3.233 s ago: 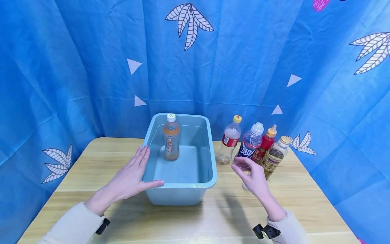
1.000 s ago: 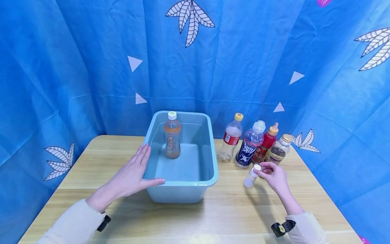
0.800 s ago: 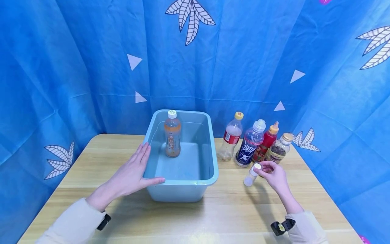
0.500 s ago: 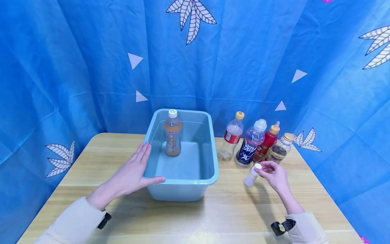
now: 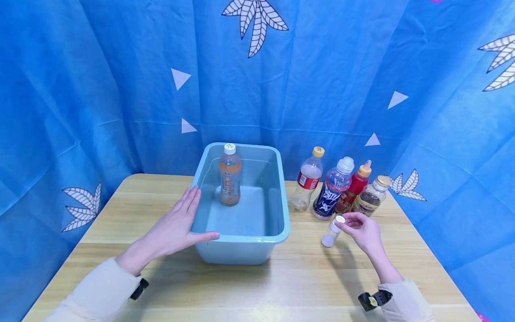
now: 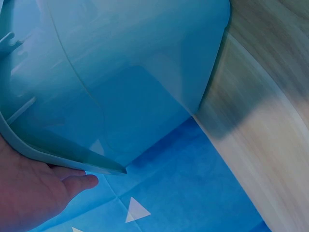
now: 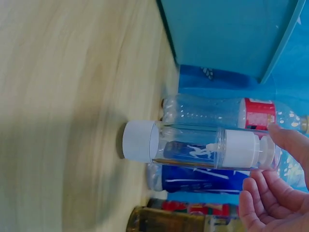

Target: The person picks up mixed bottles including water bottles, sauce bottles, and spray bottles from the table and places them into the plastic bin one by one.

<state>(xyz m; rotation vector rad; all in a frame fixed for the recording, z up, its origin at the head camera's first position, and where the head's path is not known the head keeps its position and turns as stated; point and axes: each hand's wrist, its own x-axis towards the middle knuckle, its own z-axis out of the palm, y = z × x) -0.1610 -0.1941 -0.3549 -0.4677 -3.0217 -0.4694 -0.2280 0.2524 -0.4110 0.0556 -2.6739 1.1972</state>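
My left hand (image 5: 170, 228) lies along the left rim of a light blue plastic bin (image 5: 241, 252), fingers straight and the thumb over the near corner. In the left wrist view its palm and fingers are against the outside of the rim. An orange-labelled drink bottle (image 5: 230, 179) with a white cap stands inside the bin. My right hand (image 5: 364, 232) pinches the upper end of a small clear bottle (image 5: 331, 230) between thumb and fingertips. The right wrist view shows this bottle's white lower end (image 7: 140, 141) right at the tabletop and a white inner part (image 7: 240, 148) near the fingers.
Right of the bin stand a yellow-capped bottle (image 5: 308, 179), a dark blue-labelled bottle (image 5: 327, 199), a red squeeze bottle (image 5: 356, 188) and a brown-labelled bottle (image 5: 368, 201). The wooden table (image 5: 241, 299) ends at a blue curtain (image 5: 241, 98).
Since the oldest frame, my right hand has shifted right and taken hold of the small bottle's top. Over the last second it has held still. The left hand stays on the bin.
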